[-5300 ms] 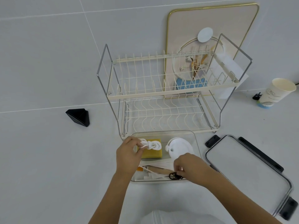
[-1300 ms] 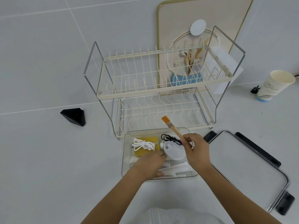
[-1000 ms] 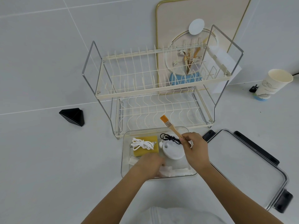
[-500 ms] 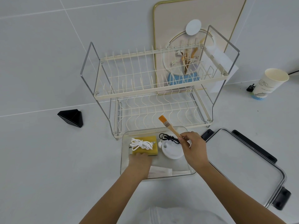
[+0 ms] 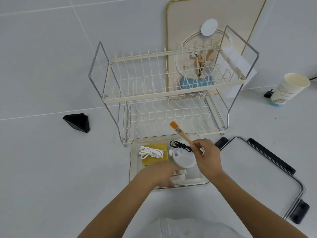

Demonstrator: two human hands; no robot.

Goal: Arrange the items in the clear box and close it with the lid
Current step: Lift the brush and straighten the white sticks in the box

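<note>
The clear box [image 5: 133,152] sits on the floor in front of me. Inside lie a yellow sponge [image 5: 155,160] with a coiled white cable [image 5: 151,152] on it, a round white cap [image 5: 183,158], and white flat pieces [image 5: 187,179] near the front wall. My right hand [image 5: 206,157] holds a wooden brush with orange bristles [image 5: 179,132] and a black cord [image 5: 180,146] above the box. My left hand [image 5: 160,174], blurred, is low in the box over the white pieces; its grip is unclear. The lid [image 5: 257,176] with black clips lies to the right.
A two-tier cream wire dish rack [image 5: 164,93] stands just behind the box. A framed picture [image 5: 214,18] leans on the wall behind it. A black triangular object [image 5: 77,122] lies at the left. A paper cup [image 5: 289,90] stands at the far right.
My left hand has slid right along the front of the box onto the white pieces. My right hand stays raised with the brush and black cord, which it lifted from the box front earlier.
</note>
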